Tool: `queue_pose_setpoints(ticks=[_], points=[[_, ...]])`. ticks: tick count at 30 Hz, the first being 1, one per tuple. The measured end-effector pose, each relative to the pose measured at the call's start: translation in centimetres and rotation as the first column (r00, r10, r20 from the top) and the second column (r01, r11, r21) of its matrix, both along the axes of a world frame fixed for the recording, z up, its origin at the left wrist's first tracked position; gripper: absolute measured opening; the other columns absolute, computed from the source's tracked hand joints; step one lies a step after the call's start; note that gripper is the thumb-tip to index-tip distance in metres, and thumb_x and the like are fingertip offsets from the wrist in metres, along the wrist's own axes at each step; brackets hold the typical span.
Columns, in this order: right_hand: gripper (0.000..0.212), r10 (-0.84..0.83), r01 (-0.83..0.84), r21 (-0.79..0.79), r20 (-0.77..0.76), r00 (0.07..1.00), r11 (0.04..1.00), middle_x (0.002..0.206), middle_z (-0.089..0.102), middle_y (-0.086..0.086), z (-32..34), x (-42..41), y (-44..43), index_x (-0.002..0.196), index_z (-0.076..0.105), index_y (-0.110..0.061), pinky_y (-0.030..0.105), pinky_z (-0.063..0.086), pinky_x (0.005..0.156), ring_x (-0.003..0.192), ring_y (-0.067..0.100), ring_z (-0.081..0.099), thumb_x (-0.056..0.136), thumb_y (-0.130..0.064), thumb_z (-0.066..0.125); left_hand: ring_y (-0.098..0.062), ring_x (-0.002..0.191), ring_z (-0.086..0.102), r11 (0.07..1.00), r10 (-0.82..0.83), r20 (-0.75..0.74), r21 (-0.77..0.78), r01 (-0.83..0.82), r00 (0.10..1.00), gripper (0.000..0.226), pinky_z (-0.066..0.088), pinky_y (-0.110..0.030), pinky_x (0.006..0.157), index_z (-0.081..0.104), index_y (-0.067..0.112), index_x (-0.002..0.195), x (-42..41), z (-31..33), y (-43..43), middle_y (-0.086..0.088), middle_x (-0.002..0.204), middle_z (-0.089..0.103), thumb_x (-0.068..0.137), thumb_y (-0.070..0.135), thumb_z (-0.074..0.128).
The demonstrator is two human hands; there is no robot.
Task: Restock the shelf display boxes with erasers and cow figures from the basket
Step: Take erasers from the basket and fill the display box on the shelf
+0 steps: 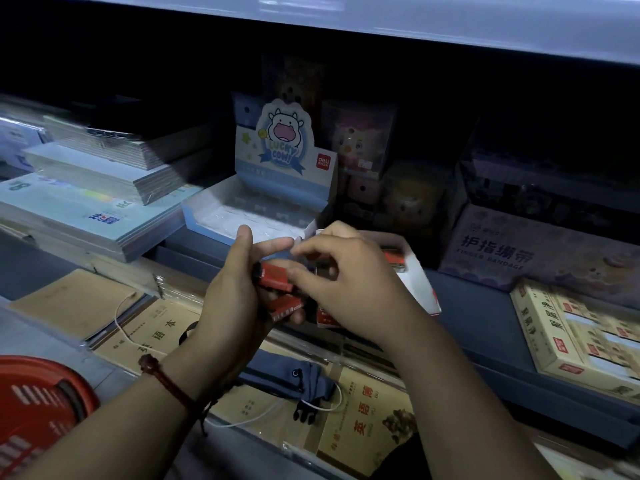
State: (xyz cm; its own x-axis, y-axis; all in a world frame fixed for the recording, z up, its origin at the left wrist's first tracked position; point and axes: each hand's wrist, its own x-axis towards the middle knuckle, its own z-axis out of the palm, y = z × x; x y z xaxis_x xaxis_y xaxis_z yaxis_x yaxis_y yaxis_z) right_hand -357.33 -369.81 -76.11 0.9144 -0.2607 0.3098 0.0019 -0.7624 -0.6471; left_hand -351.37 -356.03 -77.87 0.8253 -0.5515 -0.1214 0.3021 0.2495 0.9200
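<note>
Head view: left hand [232, 306] grips several red-sleeved, black-tipped erasers [275, 277].

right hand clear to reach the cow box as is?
Likely yes: cow box lies open just beyond the right hand, nothing between, though it pinches an eraser held by the left hand.

Glossy red-sleeved erasers [277, 277], matt cardboard cow box [259, 188], red plastic basket [38, 400].
</note>
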Motion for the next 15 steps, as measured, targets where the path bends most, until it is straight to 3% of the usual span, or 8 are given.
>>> queue_pose_setpoints(ticks=[3, 7, 12, 15], points=[[0.014, 0.052, -0.052, 0.024, -0.026, 0.998, 0.998, 0.100, 0.051, -0.016, -0.05, 0.14, 0.18, 0.104, 0.074, -0.032, 0.016, 0.047, 0.076, 0.089, -0.001, 0.058, 0.092, -0.034, 0.069, -0.025, 0.052, 0.062, 1.000, 0.022, 0.022, 0.001, -0.022, 1.000, 0.059, 0.047, -0.025, 0.040, 0.062, 0.022, 0.129, -0.03, 0.20, 0.17, -0.021, 0.092, 0.074, 0.102, 0.062, 0.029], [0.025, 0.174, -0.157, 0.151, -0.103, 0.979, 0.976, 0.104, 0.048, -0.010, -0.03, 0.10, 0.45, 0.116, 0.074, -0.026, 0.012, 0.052, 0.068, 0.072, 0.004, 0.067, 0.091, -0.024, 0.073, -0.021, 0.052, 0.066, 0.999, 0.045, 0.018, 0.004, -0.045, 0.999, 0.051, 0.048, -0.027, 0.040, 0.058, 0.028, 0.132, -0.13, 0.26, 0.20, -0.021, 0.087, 0.074, 0.103, 0.061, 0.031], [0.021, 0.164, -0.149, 0.234, -0.046, 0.985, 0.961, 0.099, 0.049, -0.004, -0.13, 0.34, 0.39, 0.098, 0.072, -0.027, 0.035, 0.061, 0.071, 0.074, 0.018, 0.067, 0.085, -0.013, 0.078, -0.024, 0.064, 0.069, 0.999, 0.032, 0.036, 0.002, -0.032, 0.999, 0.051, 0.054, -0.033, 0.051, 0.057, 0.029, 0.134, 0.13, 0.08, 0.14, -0.020, 0.096, 0.077, 0.102, 0.062, 0.032], [0.022, 0.081, -0.081, 0.195, 0.005, 0.997, 0.977, 0.084, 0.057, -0.010, 0.23, 0.15, -0.06, 0.099, 0.073, -0.031, 0.023, 0.053, 0.069, 0.070, 0.005, 0.060, 0.082, -0.020, 0.081, -0.024, 0.070, 0.069, 1.000, 0.009, 0.044, -0.008, -0.008, 0.999, 0.055, 0.052, -0.037, 0.057, 0.057, 0.023, 0.132, 0.27, -0.08, 0.04, -0.020, 0.102, 0.076, 0.102, 0.062, 0.032]])
